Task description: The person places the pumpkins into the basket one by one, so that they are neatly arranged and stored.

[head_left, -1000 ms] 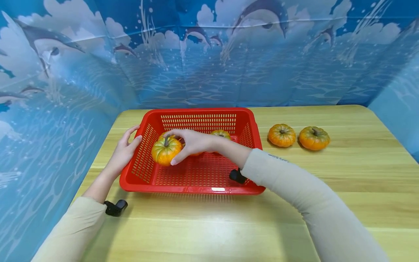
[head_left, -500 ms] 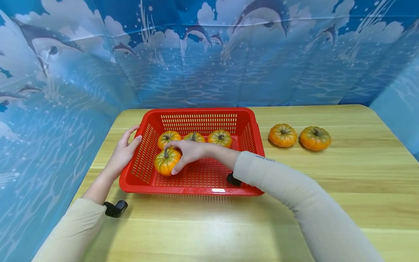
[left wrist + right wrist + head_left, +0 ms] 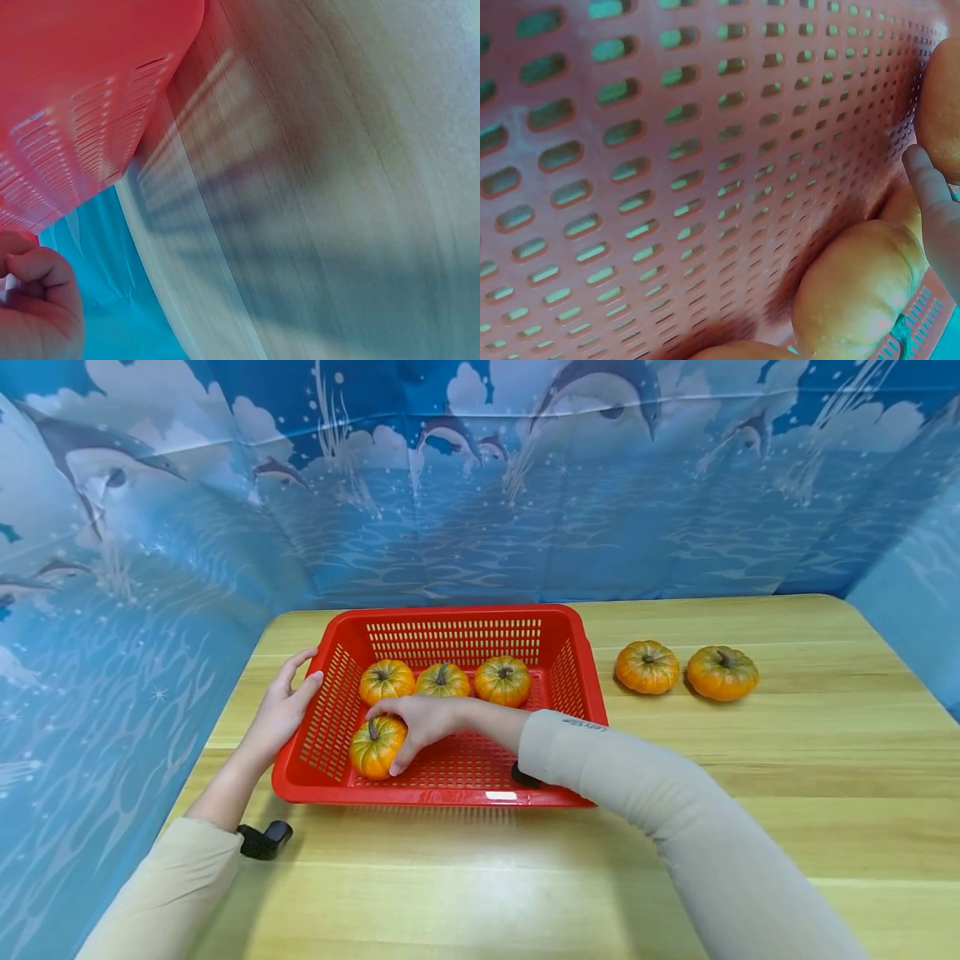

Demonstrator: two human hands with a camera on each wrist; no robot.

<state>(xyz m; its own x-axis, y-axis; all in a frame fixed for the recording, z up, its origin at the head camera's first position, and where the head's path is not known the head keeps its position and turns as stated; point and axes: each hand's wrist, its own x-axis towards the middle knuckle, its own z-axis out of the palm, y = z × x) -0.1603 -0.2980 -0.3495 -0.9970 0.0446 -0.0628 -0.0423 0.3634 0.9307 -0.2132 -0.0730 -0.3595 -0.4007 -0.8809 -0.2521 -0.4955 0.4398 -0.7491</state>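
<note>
My left hand [image 3: 281, 714] grips the left rim of the red basket [image 3: 442, 795], thumb and fingers at its edge; in the left wrist view the curled hand [image 3: 41, 300] is beside the basket wall [image 3: 90, 112]. Inside the basket, at its front left, my right hand [image 3: 427, 724] holds an orange pumpkin [image 3: 372, 752] between thumb and fingers. The right wrist view shows that pumpkin [image 3: 939, 105] against the fingers [image 3: 934, 195]. Behind this hand lie three pumpkins in a row, left [image 3: 386, 681], middle [image 3: 442, 680] and right [image 3: 502, 681]; the middle one is partly hidden.
Two more pumpkins, one [image 3: 647, 667] beside the other [image 3: 722, 673], sit on the wooden table [image 3: 787, 777] right of the basket. A blue dolphin-print curtain [image 3: 480, 527] stands behind and at the sides.
My right hand has moved toward the basket's front with the pumpkin and lowered it, uncovering the row behind. My left hand stays on the rim.
</note>
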